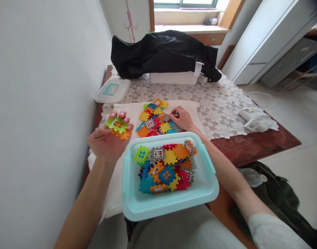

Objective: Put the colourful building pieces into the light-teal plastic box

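Clearly, the left hand (110, 138) is raised at the tub's ten o'clock, its palm turned up and its fingers curled, gripping a lime-green window piece (117, 125) with an orange piece (124, 134) showing beneath it. The right hand (183, 118) lies palm down between the tub's twelve and one, forearm stretched past the rim, fingers bent into a loose pile (158, 110); whether they pinch a piece I cannot tell.

That pile sits between eleven and twelve on a soft, plain white cloth (115, 193). Its pieces are flat, opaque plastic with square-toothed edges, in yellow, red, orange, blue, green and grey; some are solid, others pierced with window lattices.

The pale aqua tub (205, 186), smooth and rectangular with rounded corners, is before the person's torso and holds a heap (166, 167) of similar toothed pieces. A translucent lid (113, 90) with an aqua inset rests at eleven. Black, softly shining fabric (165, 52) lies rumpled at twelve, over a white box (172, 78). Floral, lace-edged covering (218, 119) spreads across the reddish-brown worktop (254, 147).
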A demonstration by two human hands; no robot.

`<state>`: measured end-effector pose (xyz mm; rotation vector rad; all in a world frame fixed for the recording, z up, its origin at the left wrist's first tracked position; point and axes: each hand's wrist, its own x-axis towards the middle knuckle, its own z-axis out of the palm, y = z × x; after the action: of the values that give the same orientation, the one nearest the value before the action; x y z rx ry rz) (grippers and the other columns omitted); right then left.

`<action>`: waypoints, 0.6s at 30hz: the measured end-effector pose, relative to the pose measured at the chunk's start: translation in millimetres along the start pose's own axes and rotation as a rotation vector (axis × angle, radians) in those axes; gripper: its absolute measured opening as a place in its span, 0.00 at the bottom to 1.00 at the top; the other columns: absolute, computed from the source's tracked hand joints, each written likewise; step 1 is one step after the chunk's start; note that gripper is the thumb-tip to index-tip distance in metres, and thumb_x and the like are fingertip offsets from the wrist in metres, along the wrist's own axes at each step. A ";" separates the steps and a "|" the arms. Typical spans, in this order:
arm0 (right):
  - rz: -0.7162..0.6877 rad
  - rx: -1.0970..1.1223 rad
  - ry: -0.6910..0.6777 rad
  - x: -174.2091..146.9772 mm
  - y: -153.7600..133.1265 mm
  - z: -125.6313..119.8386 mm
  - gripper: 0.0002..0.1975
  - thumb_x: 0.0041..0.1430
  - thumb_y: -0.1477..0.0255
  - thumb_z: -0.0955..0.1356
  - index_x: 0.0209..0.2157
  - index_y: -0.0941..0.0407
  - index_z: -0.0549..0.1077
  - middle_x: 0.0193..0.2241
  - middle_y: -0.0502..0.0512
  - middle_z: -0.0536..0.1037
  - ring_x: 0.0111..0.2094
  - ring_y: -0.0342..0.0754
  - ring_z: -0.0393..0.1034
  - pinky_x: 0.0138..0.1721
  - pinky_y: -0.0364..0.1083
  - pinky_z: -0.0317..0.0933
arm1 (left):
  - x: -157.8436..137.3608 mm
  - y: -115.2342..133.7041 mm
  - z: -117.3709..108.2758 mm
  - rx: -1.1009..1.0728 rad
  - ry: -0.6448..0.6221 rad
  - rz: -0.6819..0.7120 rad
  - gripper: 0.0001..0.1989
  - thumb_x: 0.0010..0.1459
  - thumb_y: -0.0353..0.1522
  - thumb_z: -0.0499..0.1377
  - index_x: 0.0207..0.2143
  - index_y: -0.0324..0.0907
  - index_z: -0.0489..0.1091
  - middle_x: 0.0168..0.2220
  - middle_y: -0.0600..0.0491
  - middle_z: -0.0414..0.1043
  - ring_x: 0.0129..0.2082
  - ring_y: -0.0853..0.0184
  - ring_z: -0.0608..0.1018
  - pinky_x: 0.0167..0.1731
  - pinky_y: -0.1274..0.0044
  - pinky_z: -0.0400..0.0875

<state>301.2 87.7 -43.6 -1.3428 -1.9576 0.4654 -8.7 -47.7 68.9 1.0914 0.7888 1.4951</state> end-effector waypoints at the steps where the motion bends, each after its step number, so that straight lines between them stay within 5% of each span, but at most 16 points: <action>1: 0.002 -0.019 -0.013 0.0 -0.1 0.5 0.12 0.73 0.58 0.70 0.40 0.52 0.79 0.45 0.59 0.83 0.43 0.54 0.77 0.51 0.52 0.70 | -1.8 4.0 2.1 -0.037 -0.007 -0.013 0.10 0.59 0.41 0.64 0.42 0.49 0.74 0.50 0.45 0.74 0.50 0.57 0.78 0.46 0.68 0.80; 8: -0.019 -0.075 -0.039 1.9 3.0 2.7 0.14 0.74 0.57 0.71 0.39 0.53 0.81 0.43 0.60 0.84 0.46 0.56 0.77 0.53 0.54 0.69 | -5.1 17.7 8.6 -0.004 -0.089 0.118 0.22 0.48 0.35 0.81 0.40 0.50 0.74 0.46 0.51 0.73 0.45 0.65 0.78 0.42 0.77 0.82; 14: -0.014 -0.100 -0.053 1.7 3.7 3.3 0.14 0.73 0.58 0.71 0.36 0.52 0.80 0.39 0.60 0.84 0.46 0.57 0.76 0.52 0.54 0.67 | -11.6 7.8 14.4 0.383 -0.253 0.099 0.16 0.59 0.37 0.79 0.44 0.47 0.78 0.40 0.51 0.81 0.36 0.66 0.83 0.34 0.78 0.83; 18: 0.000 -0.118 -0.044 2.0 3.9 3.9 0.17 0.72 0.58 0.72 0.30 0.51 0.72 0.34 0.58 0.81 0.42 0.56 0.74 0.47 0.53 0.65 | -12.7 3.3 6.6 0.505 -0.284 0.096 0.16 0.57 0.40 0.81 0.43 0.45 0.84 0.39 0.49 0.85 0.38 0.61 0.86 0.40 0.73 0.86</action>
<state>300.6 91.4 -48.1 -1.4170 -2.0485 0.3872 -3.7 -61.3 71.4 1.6969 0.9460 1.2053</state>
